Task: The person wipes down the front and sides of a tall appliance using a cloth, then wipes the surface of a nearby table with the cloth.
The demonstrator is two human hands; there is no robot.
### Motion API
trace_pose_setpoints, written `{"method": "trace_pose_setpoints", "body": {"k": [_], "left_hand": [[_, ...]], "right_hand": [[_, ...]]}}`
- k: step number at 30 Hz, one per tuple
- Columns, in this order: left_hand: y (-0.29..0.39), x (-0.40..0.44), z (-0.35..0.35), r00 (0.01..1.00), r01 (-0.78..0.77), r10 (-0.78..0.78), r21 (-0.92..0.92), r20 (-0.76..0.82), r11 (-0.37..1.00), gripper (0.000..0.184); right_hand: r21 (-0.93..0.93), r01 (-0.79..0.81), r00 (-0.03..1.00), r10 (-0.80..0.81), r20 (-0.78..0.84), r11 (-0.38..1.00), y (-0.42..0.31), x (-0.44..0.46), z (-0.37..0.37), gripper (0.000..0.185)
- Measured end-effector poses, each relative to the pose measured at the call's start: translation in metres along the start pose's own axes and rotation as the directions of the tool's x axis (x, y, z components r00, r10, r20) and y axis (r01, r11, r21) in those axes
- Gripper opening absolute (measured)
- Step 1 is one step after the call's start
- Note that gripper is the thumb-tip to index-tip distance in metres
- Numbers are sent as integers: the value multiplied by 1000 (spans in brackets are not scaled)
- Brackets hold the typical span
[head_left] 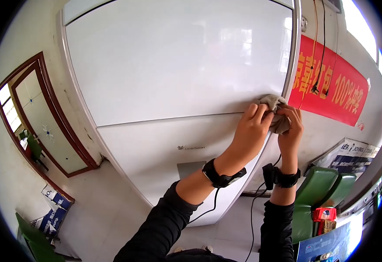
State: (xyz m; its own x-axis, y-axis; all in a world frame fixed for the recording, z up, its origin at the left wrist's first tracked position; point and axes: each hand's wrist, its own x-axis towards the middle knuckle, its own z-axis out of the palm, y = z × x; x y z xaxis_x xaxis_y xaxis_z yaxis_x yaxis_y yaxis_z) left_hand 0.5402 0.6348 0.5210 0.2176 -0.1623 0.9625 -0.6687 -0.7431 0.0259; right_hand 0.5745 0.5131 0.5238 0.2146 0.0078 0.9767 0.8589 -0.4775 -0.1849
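A crumpled grey-beige cloth is bunched against the right edge of a tall white appliance, near the seam between its upper and lower panels. My left hand pinches the cloth from the left, fingers bent. From the right, my right hand grips the same cloth, its fingers curled around the appliance's side edge. Part of the cloth hangs between the two hands. A black band with a cable sits on each wrist. The glossy upper panel reflects a window.
A red banner with yellow characters hangs on the right wall, with dangling cords before it. Green chairs and a red box stand at lower right. A brown-framed door is at left. Cables trail below my wrists.
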Motion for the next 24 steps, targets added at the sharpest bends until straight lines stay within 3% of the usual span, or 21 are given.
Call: {"method": "trace_pose_setpoints", "body": {"k": [5,9,13,15,24], "left_hand": [[-5,-4,-13,1000,-23,22,10,9,1000,33],[-20,-12,-52,999,-33,32,45,18,998,32],[-47,-31,-108,994,-89,98,202,-37,975,25],[-60,-44,-139,991,-59,88,252,-103,966,33],[-97,-90,-259,970,73,58,507,-237,859,30]], "right_hand": [[-79,54,998,-54,-6,995,-13,0,9,25],[59,81,995,-84,50,995,-42,5,29,25],[163,167,981,-181,76,972,-86,12,67,26],[212,221,965,-245,91,952,-117,14,86,26],[401,324,911,-396,110,857,-218,0,177,29]]}}
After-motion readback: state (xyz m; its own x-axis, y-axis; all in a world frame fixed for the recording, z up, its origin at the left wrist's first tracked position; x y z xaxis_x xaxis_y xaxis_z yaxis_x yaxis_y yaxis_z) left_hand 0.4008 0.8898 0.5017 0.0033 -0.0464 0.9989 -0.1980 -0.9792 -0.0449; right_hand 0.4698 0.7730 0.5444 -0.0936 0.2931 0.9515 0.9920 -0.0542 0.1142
